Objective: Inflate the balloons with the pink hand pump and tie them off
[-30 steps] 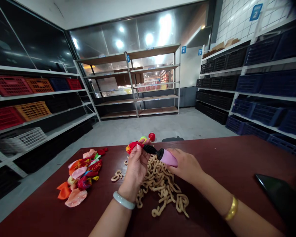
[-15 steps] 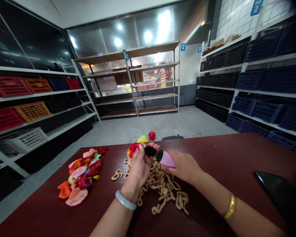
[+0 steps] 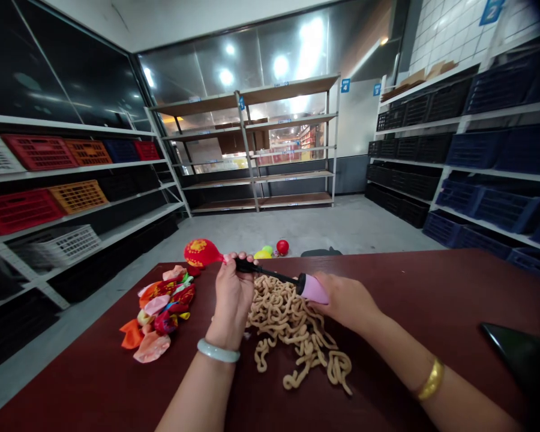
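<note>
Several plastic crates [image 3: 38, 151], in white, red, orange and blue, are carried by white shelving [image 3: 137, 222] at the far left. On the counter [image 3: 85, 384], to the right of these, a loose heap of limp balloons [image 3: 156, 306] is spread in pink, orange, red and yellow. Just beyond the heap, a red balloon [image 3: 202, 252] printed with yellow markings is held up, partly filled and rounded, its neck drawn toward the fingers of the left hand [image 3: 236, 282]. By that hand the black barrel [image 3: 246, 265] of a pump [image 3: 276, 275] is grasped, and a pale bangle [image 3: 218, 351] is worn at the wrist. The pump is held slantwise above the counter, with a thin black rod exposed between barrel and handle. Beneath it, tan, rope-like coils [image 3: 292, 324] are piled in a tangle. Past the counter's far edge, yellow and green rounded objects [image 3: 264, 252] are seen near a red ball-like one [image 3: 282, 247]. The pump's pink handle [image 3: 315, 290] is enclosed by the right hand [image 3: 344, 300], above whose wrist a gold bracelet [image 3: 432, 380] is worn. Farther right, dark blue crates [image 3: 499, 207] are shelved, and a dark, glossy flat object [image 3: 508, 348] is partly lost in shadow.
</note>
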Action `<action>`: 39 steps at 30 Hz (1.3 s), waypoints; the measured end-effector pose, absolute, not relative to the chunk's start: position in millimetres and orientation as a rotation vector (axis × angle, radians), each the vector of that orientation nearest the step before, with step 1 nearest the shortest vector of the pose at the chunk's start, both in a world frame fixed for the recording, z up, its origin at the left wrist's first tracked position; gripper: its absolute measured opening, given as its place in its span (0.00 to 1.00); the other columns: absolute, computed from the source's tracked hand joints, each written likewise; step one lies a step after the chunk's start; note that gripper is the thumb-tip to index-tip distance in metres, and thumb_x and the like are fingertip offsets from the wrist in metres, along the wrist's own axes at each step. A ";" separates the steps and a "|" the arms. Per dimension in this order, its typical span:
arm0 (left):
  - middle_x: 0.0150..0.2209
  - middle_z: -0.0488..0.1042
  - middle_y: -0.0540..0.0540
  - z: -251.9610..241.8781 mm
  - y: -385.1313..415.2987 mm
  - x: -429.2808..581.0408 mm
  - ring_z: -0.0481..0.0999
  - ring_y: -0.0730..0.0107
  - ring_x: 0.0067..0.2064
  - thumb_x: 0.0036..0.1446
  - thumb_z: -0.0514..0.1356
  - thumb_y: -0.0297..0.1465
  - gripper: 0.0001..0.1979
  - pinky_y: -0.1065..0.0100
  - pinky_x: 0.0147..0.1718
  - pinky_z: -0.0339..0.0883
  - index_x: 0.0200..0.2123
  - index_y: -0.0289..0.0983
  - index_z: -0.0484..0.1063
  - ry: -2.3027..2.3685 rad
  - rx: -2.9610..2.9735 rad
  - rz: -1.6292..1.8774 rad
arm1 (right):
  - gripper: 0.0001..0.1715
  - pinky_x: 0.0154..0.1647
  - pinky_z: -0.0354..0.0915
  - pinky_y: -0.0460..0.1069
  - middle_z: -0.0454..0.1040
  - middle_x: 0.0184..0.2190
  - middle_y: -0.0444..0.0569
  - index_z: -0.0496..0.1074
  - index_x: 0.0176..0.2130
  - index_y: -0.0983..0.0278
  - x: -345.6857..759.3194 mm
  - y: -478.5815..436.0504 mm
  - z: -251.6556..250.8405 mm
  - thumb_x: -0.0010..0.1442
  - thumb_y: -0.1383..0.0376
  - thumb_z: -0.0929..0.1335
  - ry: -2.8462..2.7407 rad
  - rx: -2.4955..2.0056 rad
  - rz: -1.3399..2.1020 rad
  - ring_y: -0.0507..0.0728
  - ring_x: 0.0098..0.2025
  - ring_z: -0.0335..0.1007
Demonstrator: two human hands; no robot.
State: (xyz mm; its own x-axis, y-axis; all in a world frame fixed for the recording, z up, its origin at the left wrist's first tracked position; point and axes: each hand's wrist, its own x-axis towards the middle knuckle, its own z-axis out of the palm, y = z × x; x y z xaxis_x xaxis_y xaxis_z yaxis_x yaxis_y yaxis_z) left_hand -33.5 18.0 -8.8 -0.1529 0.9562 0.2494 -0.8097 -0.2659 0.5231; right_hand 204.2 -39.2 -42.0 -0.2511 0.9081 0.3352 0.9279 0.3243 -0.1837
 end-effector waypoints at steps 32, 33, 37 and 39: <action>0.29 0.66 0.50 -15.4 -8.8 15.5 0.69 0.71 0.31 0.55 0.64 0.31 0.09 0.67 0.32 0.66 0.30 0.38 0.64 0.357 0.619 1.690 | 0.18 0.31 0.59 0.50 0.77 0.36 0.50 0.65 0.43 0.60 187.4 -54.0 -29.5 0.57 0.53 0.67 -2.193 -1.710 -0.090 0.61 0.37 0.75; 0.29 0.66 0.50 -14.2 -4.2 8.8 0.69 0.71 0.31 0.55 0.63 0.30 0.09 0.67 0.32 0.66 0.30 0.38 0.64 0.353 0.616 1.710 | 0.18 0.32 0.59 0.50 0.77 0.36 0.50 0.66 0.43 0.60 190.8 -51.9 -29.7 0.57 0.52 0.66 -2.200 -1.717 -0.096 0.61 0.37 0.75; 0.28 0.66 0.50 -12.3 12.4 -18.0 0.70 0.71 0.31 0.53 0.63 0.26 0.09 0.66 0.33 0.67 0.29 0.37 0.62 0.359 0.587 1.788 | 0.20 0.33 0.60 0.51 0.77 0.36 0.50 0.66 0.44 0.59 205.8 -42.6 -33.3 0.56 0.51 0.67 -2.235 -1.739 -0.146 0.62 0.38 0.75; 0.28 0.66 0.51 -12.9 16.8 -24.8 0.70 0.72 0.30 0.53 0.62 0.25 0.10 0.66 0.34 0.67 0.29 0.38 0.61 0.362 0.583 1.829 | 0.22 0.33 0.60 0.51 0.77 0.35 0.51 0.66 0.45 0.59 210.7 -39.4 -35.9 0.55 0.51 0.67 -2.238 -1.741 -0.172 0.63 0.39 0.75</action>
